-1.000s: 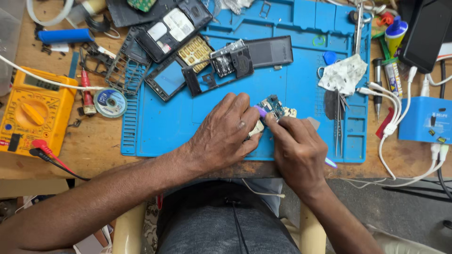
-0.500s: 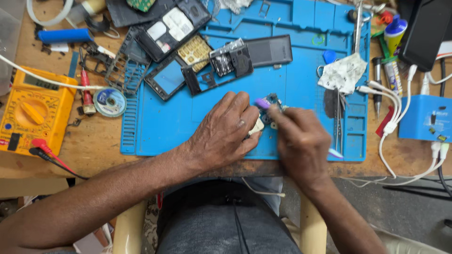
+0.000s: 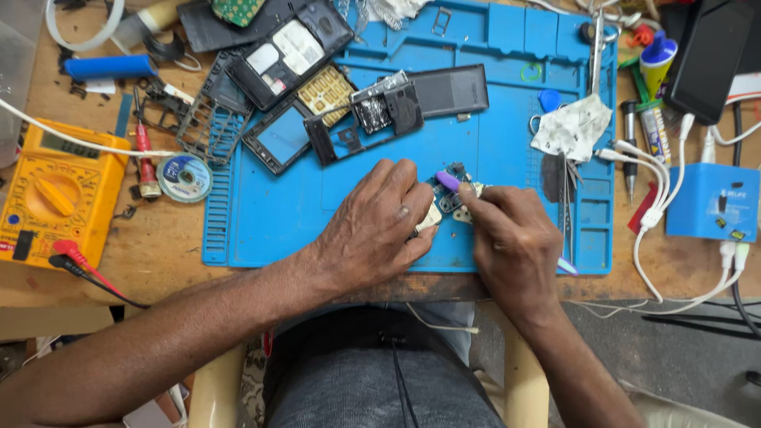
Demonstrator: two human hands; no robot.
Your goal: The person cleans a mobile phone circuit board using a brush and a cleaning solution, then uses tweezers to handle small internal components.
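My left hand point(image 3: 374, 226) rests on the blue work mat point(image 3: 261, 222) and pins down a small circuit board point(image 3: 452, 194) with its fingertips. My right hand point(image 3: 511, 238) grips a thin tool with a purple tip point(image 3: 446, 181), and that tip lies on the board. Both hands meet over the board near the mat's front edge. Most of the board is hidden under my fingers.
Opened phone shells, a keypad and a dark panel point(image 3: 448, 89) lie at the back of the mat. A yellow multimeter point(image 3: 47, 190) with red probe leads sits left, beside a solder-wick spool point(image 3: 184, 177). Tweezers, a stained cloth point(image 3: 579, 127), a blue box point(image 3: 713, 202) and white cables crowd the right.
My right hand has shifted slightly on the board, and the purple tip now points more to the upper left. My left hand has stayed pressed on the board.
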